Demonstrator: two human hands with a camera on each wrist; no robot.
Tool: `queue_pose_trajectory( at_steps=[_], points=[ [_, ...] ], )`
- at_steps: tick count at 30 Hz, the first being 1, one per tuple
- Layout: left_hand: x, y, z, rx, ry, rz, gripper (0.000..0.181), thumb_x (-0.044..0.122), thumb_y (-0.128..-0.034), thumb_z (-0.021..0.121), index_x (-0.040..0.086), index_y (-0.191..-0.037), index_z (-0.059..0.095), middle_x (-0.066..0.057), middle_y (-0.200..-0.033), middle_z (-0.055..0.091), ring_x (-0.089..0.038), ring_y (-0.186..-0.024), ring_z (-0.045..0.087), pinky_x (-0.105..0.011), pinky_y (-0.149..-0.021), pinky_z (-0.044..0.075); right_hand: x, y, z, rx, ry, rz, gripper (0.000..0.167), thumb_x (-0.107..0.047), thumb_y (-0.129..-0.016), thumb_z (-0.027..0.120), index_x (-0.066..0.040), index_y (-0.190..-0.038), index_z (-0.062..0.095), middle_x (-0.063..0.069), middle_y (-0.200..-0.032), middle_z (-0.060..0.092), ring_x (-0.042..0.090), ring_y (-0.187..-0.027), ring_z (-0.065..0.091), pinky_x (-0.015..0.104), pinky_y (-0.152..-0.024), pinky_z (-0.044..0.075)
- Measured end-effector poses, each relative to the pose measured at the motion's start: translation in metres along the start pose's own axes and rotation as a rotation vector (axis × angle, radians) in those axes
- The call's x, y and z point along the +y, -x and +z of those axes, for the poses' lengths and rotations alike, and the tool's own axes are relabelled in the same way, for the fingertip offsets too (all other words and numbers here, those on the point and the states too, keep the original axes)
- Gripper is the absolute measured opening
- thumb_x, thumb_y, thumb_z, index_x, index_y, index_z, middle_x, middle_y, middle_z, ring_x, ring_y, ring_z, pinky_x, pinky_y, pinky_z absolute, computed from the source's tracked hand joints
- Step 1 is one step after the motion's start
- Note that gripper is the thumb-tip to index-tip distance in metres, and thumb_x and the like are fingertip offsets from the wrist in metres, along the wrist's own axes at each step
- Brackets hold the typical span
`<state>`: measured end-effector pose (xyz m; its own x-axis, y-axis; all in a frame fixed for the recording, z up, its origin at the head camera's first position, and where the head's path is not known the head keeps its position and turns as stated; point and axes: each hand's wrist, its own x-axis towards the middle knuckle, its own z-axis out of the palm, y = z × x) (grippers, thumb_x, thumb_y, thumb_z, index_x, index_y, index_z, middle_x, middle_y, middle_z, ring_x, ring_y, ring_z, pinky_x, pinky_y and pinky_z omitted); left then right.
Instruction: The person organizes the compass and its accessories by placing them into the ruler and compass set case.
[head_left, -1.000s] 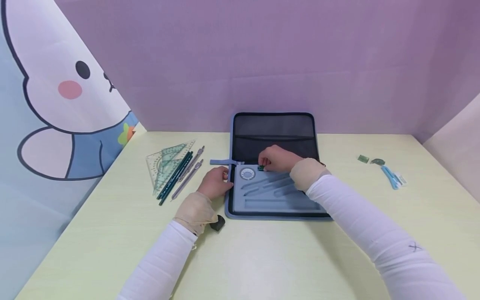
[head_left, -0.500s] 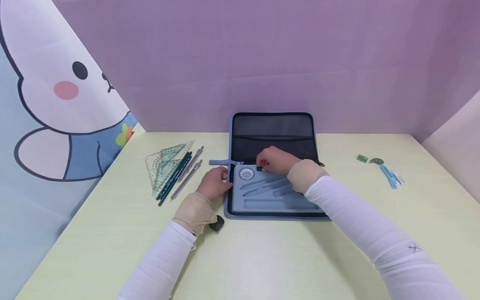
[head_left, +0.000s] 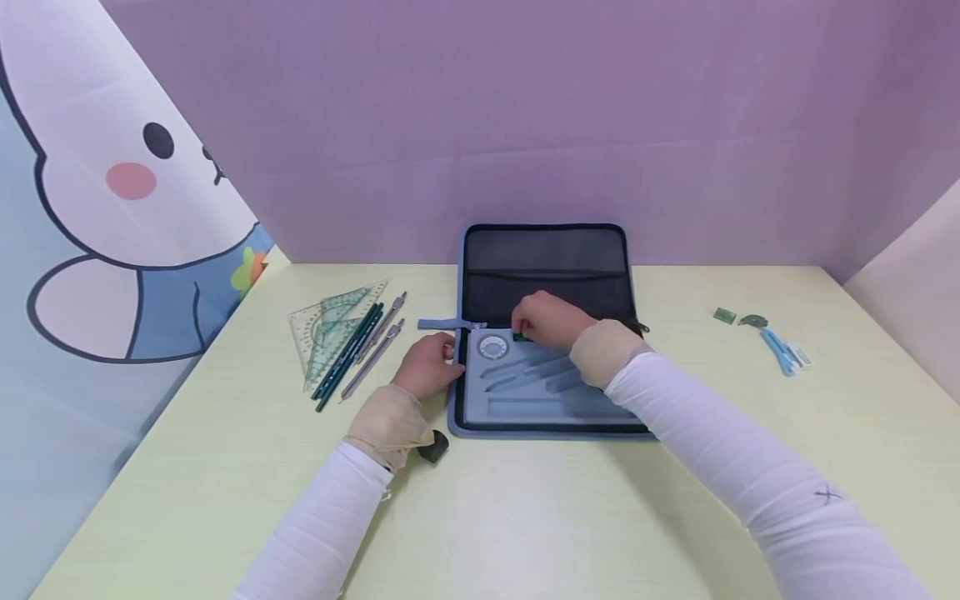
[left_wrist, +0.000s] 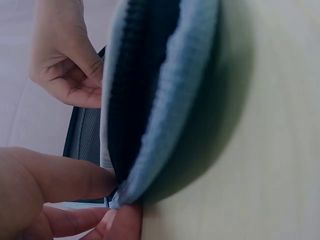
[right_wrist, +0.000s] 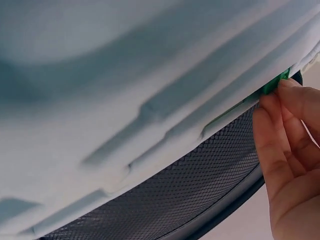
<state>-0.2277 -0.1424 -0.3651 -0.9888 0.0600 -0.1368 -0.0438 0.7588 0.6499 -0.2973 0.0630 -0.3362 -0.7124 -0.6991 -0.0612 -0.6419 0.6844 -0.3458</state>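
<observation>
While the zip case [head_left: 546, 250] lies open on the table [head_left: 562, 517], its lid raised at the back, the left hand [head_left: 426, 367] pinches the case's left edge between thumb and fingers; the right hand [head_left: 551, 321] holds a small green piece [right_wrist: 276, 83] narrowly between thumb and fingertips, at the far edge of the blue moulded tray [head_left: 474, 385]; how far the piece is seated cannot be told, the fingers partly covering it; a round dial [head_left: 492, 347] sits in the tray just to the left of that grip. To the left of the case lie clear set squares [head_left: 330, 329], dark green pencils [head_left: 349, 358] and metal compasses [head_left: 372, 361]; well apart to the right lie a green tile [head_left: 724, 315], a dark curved piece [head_left: 753, 321] and a light-blue implement [head_left: 780, 353].
</observation>
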Motion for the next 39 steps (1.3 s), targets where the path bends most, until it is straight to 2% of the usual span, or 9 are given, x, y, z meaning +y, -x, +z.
queue_pose_trajectory(
  at_steps=[7, 16, 22, 31, 36, 39],
  points=[
    [0.001, 0.0, 0.0, 0.002, -0.012, 0.012, 0.041, 0.006, -0.083, 0.064, -0.007, -0.12, 0.054, -0.007, -0.091, 0.057, -0.018, -0.069, 0.06, -0.032, -0.081, 0.049, -0.002, 0.001, 0.0, 0.021, 0.024, 0.004, 0.019, 0.008, -0.085, 0.059, -0.002, -0.094, 0.073, 0.012, -0.1, 0.068, 0.019, -0.085, 0.061, 0.035, -0.08, 0.053],
    [0.003, -0.001, 0.0, 0.002, -0.028, 0.025, 0.042, 0.008, -0.0832, 0.064, -0.007, -0.121, 0.054, -0.005, -0.089, 0.056, -0.015, -0.067, 0.058, -0.032, -0.079, 0.049, -0.002, 0.005, 0.001, 0.071, 0.045, -0.02, 0.024, 0.014, -0.083, 0.054, -0.001, -0.087, 0.072, 0.012, -0.096, 0.069, 0.018, -0.081, 0.061, 0.035, -0.078, 0.053],
    [0.004, -0.002, 0.001, 0.001, -0.031, 0.03, 0.042, 0.008, -0.0832, 0.064, -0.007, -0.121, 0.054, -0.004, -0.087, 0.056, -0.015, -0.066, 0.058, -0.031, -0.079, 0.049, -0.002, 0.006, 0.0, 0.065, 0.048, -0.004, 0.023, 0.013, -0.083, 0.055, -0.001, -0.089, 0.072, 0.012, -0.096, 0.069, 0.018, -0.08, 0.061, 0.035, -0.078, 0.053],
    [0.002, -0.002, 0.0, 0.0, -0.035, 0.026, 0.042, 0.008, -0.0831, 0.064, -0.006, -0.121, 0.054, -0.005, -0.09, 0.057, -0.018, -0.073, 0.059, -0.033, -0.081, 0.048, 0.004, 0.01, -0.004, 0.061, 0.047, -0.002, 0.018, 0.009, -0.085, 0.055, -0.002, -0.084, 0.07, 0.007, -0.08, 0.063, 0.014, -0.064, 0.049, 0.029, -0.064, 0.046],
    [0.0, -0.001, -0.001, 0.0, -0.033, 0.023, 0.042, 0.008, -0.0832, 0.064, -0.007, -0.121, 0.054, -0.006, -0.091, 0.057, -0.019, -0.076, 0.059, -0.034, -0.083, 0.047, 0.008, 0.016, -0.007, 0.061, 0.034, -0.019, 0.016, 0.008, -0.085, 0.056, -0.001, -0.086, 0.07, 0.008, -0.082, 0.065, 0.015, -0.066, 0.051, 0.029, -0.065, 0.048],
    [-0.001, -0.001, -0.001, -0.002, -0.029, 0.015, 0.043, 0.008, -0.0835, 0.063, -0.007, -0.122, 0.053, -0.006, -0.091, 0.057, -0.016, -0.071, 0.059, -0.033, -0.082, 0.048, 0.014, 0.022, -0.009, 0.061, 0.036, -0.009, 0.016, 0.007, -0.085, 0.058, -0.001, -0.089, 0.071, 0.009, -0.087, 0.067, 0.016, -0.072, 0.057, 0.032, -0.069, 0.051]
  ],
)
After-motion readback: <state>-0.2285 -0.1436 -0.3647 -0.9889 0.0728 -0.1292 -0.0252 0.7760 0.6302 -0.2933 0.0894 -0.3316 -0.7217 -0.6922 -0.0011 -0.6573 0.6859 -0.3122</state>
